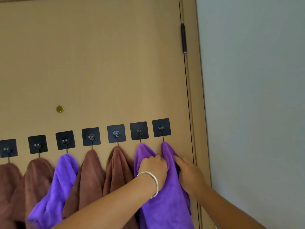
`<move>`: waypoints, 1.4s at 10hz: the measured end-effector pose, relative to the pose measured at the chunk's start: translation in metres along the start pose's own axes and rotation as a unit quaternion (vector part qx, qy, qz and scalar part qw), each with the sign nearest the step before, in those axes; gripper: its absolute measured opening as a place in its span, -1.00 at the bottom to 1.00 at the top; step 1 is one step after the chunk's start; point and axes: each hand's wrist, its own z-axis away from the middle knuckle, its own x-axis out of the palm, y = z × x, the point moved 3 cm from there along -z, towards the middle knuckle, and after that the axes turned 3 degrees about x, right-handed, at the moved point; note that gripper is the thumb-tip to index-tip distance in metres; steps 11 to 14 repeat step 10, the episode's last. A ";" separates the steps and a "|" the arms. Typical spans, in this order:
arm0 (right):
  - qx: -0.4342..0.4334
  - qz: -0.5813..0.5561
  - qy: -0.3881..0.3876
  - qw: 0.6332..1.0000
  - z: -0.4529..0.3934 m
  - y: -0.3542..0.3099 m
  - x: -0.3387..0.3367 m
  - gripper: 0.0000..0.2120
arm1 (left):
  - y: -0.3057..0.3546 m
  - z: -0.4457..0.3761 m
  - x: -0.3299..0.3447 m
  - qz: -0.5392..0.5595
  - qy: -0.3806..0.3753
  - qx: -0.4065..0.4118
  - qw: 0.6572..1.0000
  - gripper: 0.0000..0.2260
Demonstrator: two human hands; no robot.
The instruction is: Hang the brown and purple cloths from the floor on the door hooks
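Note:
A row of several black square adhesive hooks runs across the tan door [99, 63]. Every hook in view carries a cloth: brown cloths [92, 172], a purple cloth [64, 177] third from the left, and two purple cloths at the right end. The rightmost purple cloth [170, 195] hangs from the last hook [161, 128]. My left hand [154, 169], with a silver bangle on the wrist, pinches its left fold. My right hand [189, 174] lies flat with fingers on its right edge. The neighbouring purple cloth [142, 154] hangs from the hook beside it.
A brass peephole [59, 109] sits above the hooks. The door's hinge [183, 38] and frame run down the right side, with a grey wall [255, 96] beyond. The floor is out of view.

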 end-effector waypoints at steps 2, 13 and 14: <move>0.005 -0.025 0.036 0.999 0.004 0.009 0.003 -0.64 | 0.007 0.018 0.017 0.036 0.050 0.048 0.997 -0.59; 0.064 0.220 -0.024 0.973 0.035 -0.019 -0.020 -0.73 | -0.023 0.070 0.027 0.045 0.107 0.065 0.991 -0.51; 0.064 0.220 -0.024 0.973 0.035 -0.019 -0.020 -0.73 | -0.023 0.070 0.027 0.045 0.107 0.065 0.991 -0.51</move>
